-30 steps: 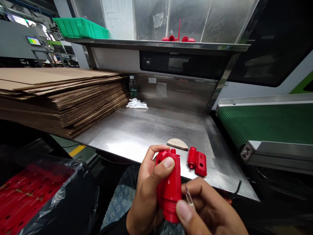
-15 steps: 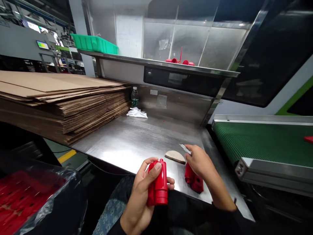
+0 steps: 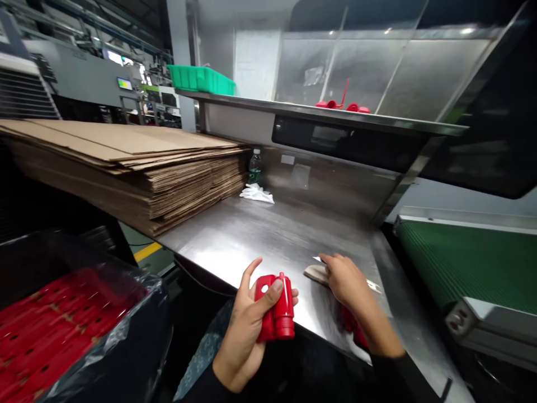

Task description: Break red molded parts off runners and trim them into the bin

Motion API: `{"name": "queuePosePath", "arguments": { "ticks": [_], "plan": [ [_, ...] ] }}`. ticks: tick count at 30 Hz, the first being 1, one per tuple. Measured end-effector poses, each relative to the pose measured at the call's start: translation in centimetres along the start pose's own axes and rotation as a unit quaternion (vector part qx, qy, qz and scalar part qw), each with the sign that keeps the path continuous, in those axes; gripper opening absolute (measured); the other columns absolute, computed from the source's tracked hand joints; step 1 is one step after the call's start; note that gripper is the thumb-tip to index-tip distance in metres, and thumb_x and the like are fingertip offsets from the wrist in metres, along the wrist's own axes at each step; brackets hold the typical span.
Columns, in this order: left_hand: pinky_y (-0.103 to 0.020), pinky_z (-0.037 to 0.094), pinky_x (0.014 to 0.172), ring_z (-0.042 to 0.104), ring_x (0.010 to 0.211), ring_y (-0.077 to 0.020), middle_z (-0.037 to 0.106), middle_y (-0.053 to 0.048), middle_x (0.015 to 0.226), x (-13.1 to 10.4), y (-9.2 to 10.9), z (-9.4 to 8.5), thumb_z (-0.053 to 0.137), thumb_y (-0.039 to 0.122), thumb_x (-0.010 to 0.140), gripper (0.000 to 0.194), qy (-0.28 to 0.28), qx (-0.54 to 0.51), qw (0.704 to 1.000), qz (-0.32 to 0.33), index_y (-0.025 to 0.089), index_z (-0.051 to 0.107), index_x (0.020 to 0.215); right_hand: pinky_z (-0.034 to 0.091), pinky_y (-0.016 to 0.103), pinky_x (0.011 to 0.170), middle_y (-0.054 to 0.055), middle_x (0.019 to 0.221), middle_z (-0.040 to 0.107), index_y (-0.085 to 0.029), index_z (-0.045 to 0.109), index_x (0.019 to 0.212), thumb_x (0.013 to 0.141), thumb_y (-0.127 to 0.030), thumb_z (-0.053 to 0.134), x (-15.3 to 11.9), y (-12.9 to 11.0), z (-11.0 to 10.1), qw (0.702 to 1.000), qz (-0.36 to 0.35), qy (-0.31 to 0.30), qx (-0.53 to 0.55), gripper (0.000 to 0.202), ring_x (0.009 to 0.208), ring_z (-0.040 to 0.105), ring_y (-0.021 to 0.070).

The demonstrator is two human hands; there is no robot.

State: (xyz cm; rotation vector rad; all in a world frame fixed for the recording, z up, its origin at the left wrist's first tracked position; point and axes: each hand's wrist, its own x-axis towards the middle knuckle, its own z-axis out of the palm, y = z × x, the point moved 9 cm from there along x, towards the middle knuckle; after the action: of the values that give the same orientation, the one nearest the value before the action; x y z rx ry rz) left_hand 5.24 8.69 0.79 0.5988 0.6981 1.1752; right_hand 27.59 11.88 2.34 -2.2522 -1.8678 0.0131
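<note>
My left hand (image 3: 245, 324) grips a red plastic part (image 3: 277, 309) upright at the near edge of the steel table (image 3: 251, 235), thumb raised and fingers wrapped around it. My right hand (image 3: 346, 279) lies low on the table over a beige pad (image 3: 312, 272). Its fingers curl around a thin metal blade (image 3: 318, 259) whose tip sticks out to the left. A second red part (image 3: 351, 327) lies on the table, mostly hidden under my right wrist.
A tall stack of flat cardboard (image 3: 126, 162) fills the table's left side. A water bottle (image 3: 254, 166) and white cloth (image 3: 257, 193) sit at the back. A green bin (image 3: 201, 79) and red parts (image 3: 342, 104) are on the shelf above. A green conveyor (image 3: 465, 263) runs at right, and a bag-lined bin of red parts (image 3: 54, 330) stands at lower left.
My right hand left the red part in my left hand, carried the blade out over the table, then dropped onto the beige pad. My view turned left.
</note>
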Motion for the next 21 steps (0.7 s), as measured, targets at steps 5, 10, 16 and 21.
{"name": "queuePosePath", "arguments": {
  "ticks": [5,10,16,21],
  "plan": [
    [-0.059,0.051,0.095,0.06,0.117,-0.0413,0.062,-0.013,0.124,0.0,-1.0,-1.1,0.069,0.01,0.082,0.069,-0.03,-0.117,0.989,-0.086,0.028,0.038,0.141,0.049,0.044,0.096,0.007,0.121,0.06,-0.018,0.052,0.128,0.093,-0.02,0.054,3.4,1.3,0.2,0.999,-0.015,0.01,-0.035,0.035,0.111,0.057,0.0218],
    [-0.058,0.044,0.104,0.05,0.128,-0.0444,0.05,-0.023,0.14,-0.7,-2.6,-1.0,0.057,0.029,0.092,0.062,-0.087,-0.321,0.923,-0.193,0.011,0.032,0.146,0.046,0.049,0.096,0.011,0.126,0.054,-0.018,0.051,0.129,0.095,-0.03,0.05,-0.3,2.0,-0.3,0.996,0.002,0.027,-0.08,0.036,0.113,0.051,0.0278],
    [-0.044,0.043,0.107,0.052,0.129,-0.0332,0.054,-0.026,0.134,-0.2,-2.6,-0.1,0.046,0.04,0.097,0.062,-0.13,-0.356,0.911,-0.16,0.008,0.03,0.148,0.04,0.057,0.087,0.012,0.11,0.063,-0.019,0.063,0.095,0.088,-0.03,0.059,-1.6,1.6,-0.1,0.995,0.03,0.01,-0.095,0.014,0.106,0.051,0.0395],
    [-0.05,0.049,0.095,0.063,0.11,-0.0358,0.06,-0.022,0.127,-0.4,-2.1,0.2,0.04,0.056,0.095,0.064,-0.141,-0.251,0.947,-0.142,0.012,0.042,0.142,0.045,0.036,0.058,-0.002,0.08,0.067,-0.028,0.047,0.096,0.096,-0.044,0.042,-4.8,-1.0,-3.0,0.994,0.077,0.081,-0.002,0.016,0.069,0.062,0.0234]
  ]
}}
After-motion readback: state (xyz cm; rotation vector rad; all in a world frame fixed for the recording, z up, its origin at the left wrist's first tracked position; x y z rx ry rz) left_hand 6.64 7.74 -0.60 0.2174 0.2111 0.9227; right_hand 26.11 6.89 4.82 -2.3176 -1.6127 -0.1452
